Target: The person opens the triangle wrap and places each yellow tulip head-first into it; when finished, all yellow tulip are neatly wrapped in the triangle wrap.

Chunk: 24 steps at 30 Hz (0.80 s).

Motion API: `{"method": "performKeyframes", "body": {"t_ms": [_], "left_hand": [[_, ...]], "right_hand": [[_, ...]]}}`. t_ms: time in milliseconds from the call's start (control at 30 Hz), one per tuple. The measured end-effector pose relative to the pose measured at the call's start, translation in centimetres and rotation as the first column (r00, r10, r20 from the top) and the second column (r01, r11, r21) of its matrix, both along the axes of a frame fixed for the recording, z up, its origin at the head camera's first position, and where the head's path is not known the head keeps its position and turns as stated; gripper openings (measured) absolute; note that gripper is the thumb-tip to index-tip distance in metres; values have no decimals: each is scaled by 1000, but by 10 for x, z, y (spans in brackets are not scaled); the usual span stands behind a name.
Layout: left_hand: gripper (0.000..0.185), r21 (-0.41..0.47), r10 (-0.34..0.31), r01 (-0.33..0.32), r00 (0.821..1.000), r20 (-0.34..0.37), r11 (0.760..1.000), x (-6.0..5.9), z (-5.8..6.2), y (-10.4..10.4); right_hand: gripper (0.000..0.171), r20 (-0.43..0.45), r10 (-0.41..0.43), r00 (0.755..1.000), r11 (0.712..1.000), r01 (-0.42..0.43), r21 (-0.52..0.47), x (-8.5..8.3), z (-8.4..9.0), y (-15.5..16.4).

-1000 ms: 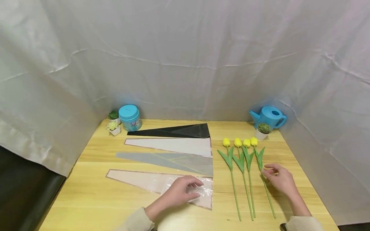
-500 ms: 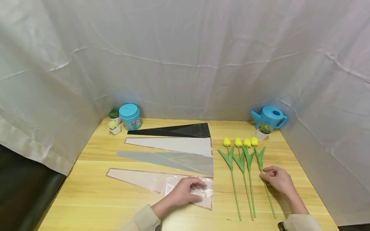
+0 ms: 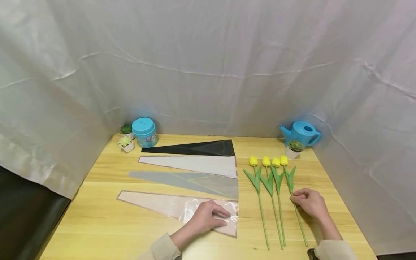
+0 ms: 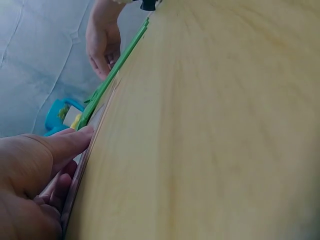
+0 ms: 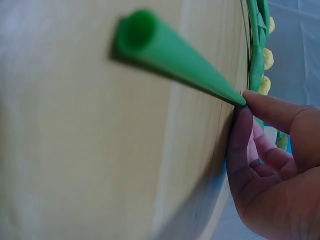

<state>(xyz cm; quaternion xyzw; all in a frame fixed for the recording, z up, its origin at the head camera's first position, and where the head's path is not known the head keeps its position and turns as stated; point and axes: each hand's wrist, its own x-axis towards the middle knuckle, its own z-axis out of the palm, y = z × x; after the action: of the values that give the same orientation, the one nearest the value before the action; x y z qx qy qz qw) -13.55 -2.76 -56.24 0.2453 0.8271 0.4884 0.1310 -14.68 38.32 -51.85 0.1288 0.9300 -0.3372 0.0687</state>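
Under both of your hands runs the pale wooden table (image 3: pixel 97 224), smooth and lightly grained, boxed in by a creased white cloth backdrop (image 3: pixel 208 65) well beyond your reach.

Fanned out ahead of your left hand (image 3: pixel 208 219) lie four long tapered wrapping sleeves, flat sheets with the wide ends towards the flowers, probably so that each can be taken in turn. The nearest is the clear pinkish sleeve (image 3: pixel 152 202), glossy and crinkled at its wide end, and your left hand rests on that end with the fingers loosely bent and the thumb at the near edge; you seem to be pinning the slippery film to the wood rather than lifting it. Farther out from that hand come the grey sleeve (image 3: pixel 195 180), the white sleeve (image 3: pixel 195 164) and the black sleeve (image 3: pixel 201 148).

Between your two hands lie three of the four artificial yellow tulips, side by side with their heads pointing away from you. Your right hand (image 3: pixel 310 203) pinches the stem of the rightmost tulip (image 3: pixel 286 169) just below its leaves, thumb and forefinger closed on it; the right wrist view shows that stem (image 5: pixel 175 52) as a hollow, matte green plastic tube.

Far beyond your right hand stand a blue plastic watering can (image 3: pixel 302 131) and a small potted succulent (image 3: pixel 295 148). Far beyond your left hand sit a teal lidded jar (image 3: pixel 144 131) and two more tiny potted succulents (image 3: pixel 126 141).
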Motion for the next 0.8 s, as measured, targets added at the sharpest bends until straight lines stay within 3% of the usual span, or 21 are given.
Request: {"method": "performKeyframes", "body": {"t_ms": [300, 467, 700, 800], "left_hand": [[14, 25, 32, -33, 999, 22, 999, 5, -1, 2], [12, 25, 40, -40, 999, -10, 999, 7, 0, 3], [34, -35, 70, -72, 996, -59, 997, 6, -2, 6], [34, -29, 78, -80, 996, -51, 996, 6, -2, 7]], "right_hand": [[33, 10, -16, 1000, 1000, 17, -16, 0, -4, -1], [33, 21, -17, 1000, 999, 18, -37, 1, -5, 0], [33, 14, -27, 1000, 997, 28, -65, 1, -4, 1], [34, 13, -27, 1000, 997, 28, -72, 0, -3, 1]]}}
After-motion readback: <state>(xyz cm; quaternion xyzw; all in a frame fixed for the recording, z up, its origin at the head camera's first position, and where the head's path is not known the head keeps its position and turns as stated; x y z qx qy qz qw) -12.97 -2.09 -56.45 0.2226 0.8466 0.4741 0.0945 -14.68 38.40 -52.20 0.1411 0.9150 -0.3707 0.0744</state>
